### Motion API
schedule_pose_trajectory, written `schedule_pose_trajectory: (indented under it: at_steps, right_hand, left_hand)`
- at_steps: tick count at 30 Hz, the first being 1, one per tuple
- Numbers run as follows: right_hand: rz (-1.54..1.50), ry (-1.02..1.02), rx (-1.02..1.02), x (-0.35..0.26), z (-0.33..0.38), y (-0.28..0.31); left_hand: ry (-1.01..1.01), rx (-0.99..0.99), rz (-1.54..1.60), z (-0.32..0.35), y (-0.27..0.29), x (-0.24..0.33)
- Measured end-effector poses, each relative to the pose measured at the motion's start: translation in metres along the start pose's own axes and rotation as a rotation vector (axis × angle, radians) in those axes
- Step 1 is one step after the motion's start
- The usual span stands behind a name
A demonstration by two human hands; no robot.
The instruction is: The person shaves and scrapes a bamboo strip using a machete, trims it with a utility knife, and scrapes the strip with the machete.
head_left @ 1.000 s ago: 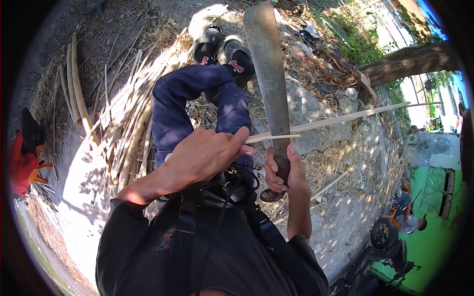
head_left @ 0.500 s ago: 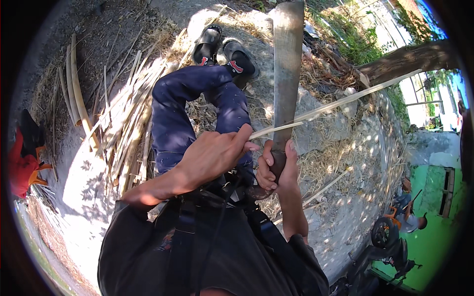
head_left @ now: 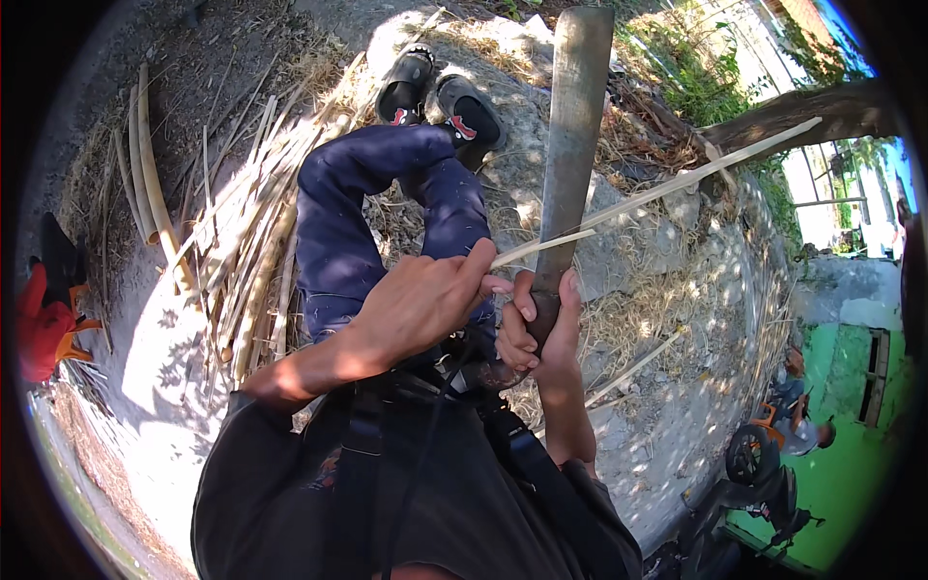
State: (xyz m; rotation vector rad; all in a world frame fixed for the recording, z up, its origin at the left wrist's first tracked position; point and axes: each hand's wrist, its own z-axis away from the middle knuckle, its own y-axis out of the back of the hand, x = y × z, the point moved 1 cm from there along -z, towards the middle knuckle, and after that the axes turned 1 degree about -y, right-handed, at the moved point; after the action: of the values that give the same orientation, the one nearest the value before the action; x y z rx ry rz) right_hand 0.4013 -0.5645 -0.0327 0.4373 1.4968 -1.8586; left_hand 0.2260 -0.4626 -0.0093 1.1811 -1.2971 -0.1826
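Note:
My left hand (head_left: 425,302) is closed around one end of a thin pale bamboo strip (head_left: 688,180), thumb stretched along it. In my right hand (head_left: 553,340) is the dark handle of a machete (head_left: 578,111), its broad, worn blade pointing away from me and leaning slightly right. Just above the handle, strip and blade cross. A short end of the strip passes in front of the blade, while a longer length runs out behind it to the far right. Whether the strip is split there, I cannot tell. Both hands are close together above my lap.
Many split bamboo strips (head_left: 253,261) lie on the ground to my left, beside curved bamboo pieces (head_left: 153,184). A tree trunk (head_left: 802,121) stands at the upper right. On the right are a motorcycle (head_left: 754,454) and a person (head_left: 804,432) near a green wall (head_left: 836,483).
The machete has shifted a little right and its tip leans further right. The strip's far end has risen slightly in view. Both hands keep their grip.

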Motion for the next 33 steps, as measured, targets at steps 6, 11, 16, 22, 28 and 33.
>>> schedule_pose_trajectory:
  at_steps: [6,11,16,22,28,33]
  right_hand:
    - [0.012,0.102,0.102,0.009,-0.006,-0.005]
    - [0.182,0.134,0.116,-0.009,-0.002,0.001]
    - [0.143,0.281,-0.091,-0.012,0.003,0.014]
    - [0.239,0.299,0.048,-0.026,0.012,0.004]
    - [0.273,0.237,-0.148,-0.056,0.031,0.032]
    - [0.138,0.444,-0.217,-0.084,0.046,0.031]
  left_hand:
    - [0.037,0.060,0.201,0.003,-0.014,0.004]
    - [0.088,-0.042,0.518,-0.004,0.002,0.006]
    - [0.087,-0.092,0.823,-0.004,0.008,0.007]
    - [0.256,-0.305,1.176,-0.004,0.028,0.017]
    - [0.186,-0.469,1.294,0.000,0.043,0.014]
    - [0.136,-0.279,0.970,0.012,0.053,0.006]
